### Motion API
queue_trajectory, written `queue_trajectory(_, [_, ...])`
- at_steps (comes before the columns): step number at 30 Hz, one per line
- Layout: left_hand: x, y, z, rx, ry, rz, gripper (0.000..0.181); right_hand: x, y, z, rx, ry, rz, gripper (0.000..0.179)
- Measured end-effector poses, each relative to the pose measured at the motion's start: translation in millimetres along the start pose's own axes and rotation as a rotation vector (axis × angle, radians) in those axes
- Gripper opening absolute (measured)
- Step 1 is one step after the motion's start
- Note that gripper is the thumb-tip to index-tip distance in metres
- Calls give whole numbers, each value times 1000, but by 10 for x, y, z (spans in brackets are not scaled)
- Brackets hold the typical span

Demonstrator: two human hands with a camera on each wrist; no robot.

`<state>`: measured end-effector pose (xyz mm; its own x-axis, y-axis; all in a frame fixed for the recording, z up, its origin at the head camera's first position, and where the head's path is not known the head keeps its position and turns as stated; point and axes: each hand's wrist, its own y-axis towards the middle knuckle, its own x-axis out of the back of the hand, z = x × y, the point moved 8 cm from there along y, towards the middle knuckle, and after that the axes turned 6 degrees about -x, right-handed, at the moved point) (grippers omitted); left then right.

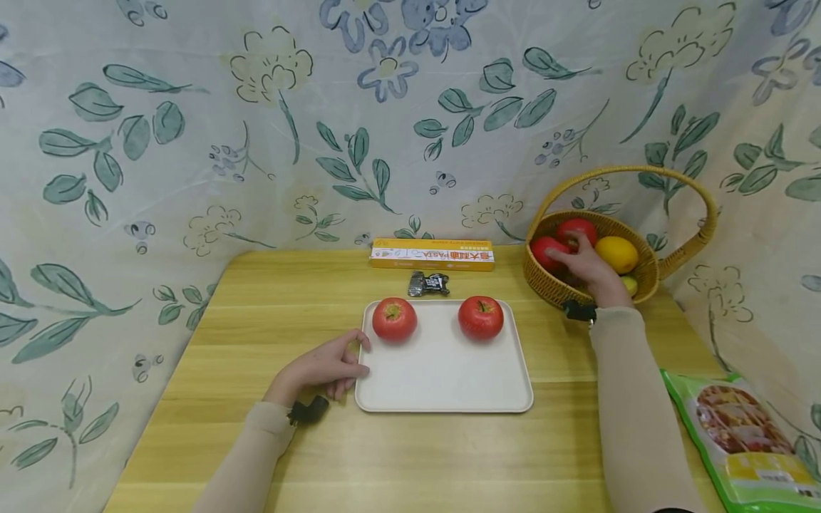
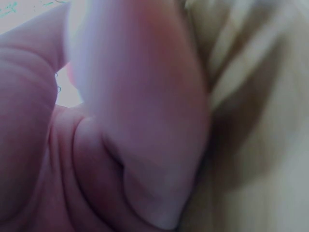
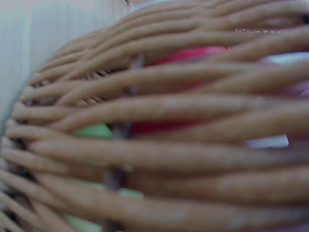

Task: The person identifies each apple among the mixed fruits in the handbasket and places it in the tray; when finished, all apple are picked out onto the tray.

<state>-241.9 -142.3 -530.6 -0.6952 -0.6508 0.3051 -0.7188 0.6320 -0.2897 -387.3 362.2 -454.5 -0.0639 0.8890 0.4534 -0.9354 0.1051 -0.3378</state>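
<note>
My left hand [image 1: 323, 367] holds the left edge of a white tray [image 1: 442, 392], thumb and bent index finger at the rim and the other fingers curled beside it. Two red apples stand apart on the tray's far part, a left apple [image 1: 394, 320] and a right apple [image 1: 480, 318]. Over at the right, my right hand [image 1: 591, 268] reaches into a wicker basket [image 1: 545, 285], its thumb and fingers around the nearer red apple [image 1: 546, 251]. Behind it another red apple [image 1: 577, 229] touches the fingers. The right wrist view shows mostly the basket's weave [image 3: 169, 111].
The basket also holds a yellow lemon [image 1: 617, 254] and a yellow-green fruit [image 1: 629, 286], under a tall arched handle [image 1: 631, 171]. Behind the tray lie a small black packet [image 1: 428, 283] and a pasta box [image 1: 432, 254]. A green food bag [image 1: 737, 434] lies front right; floral cloth [image 1: 359, 142] hangs behind.
</note>
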Motion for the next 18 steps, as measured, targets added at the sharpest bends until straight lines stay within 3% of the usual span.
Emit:
queue_trajectory(10, [4,-4,-14,-3,9,-2,48,-18,-11,-16,-43,-50,49,103])
queue_trajectory(18, [-2,-2,3,6,10,-4,49,0,-12,-3,-29,-60,10,103])
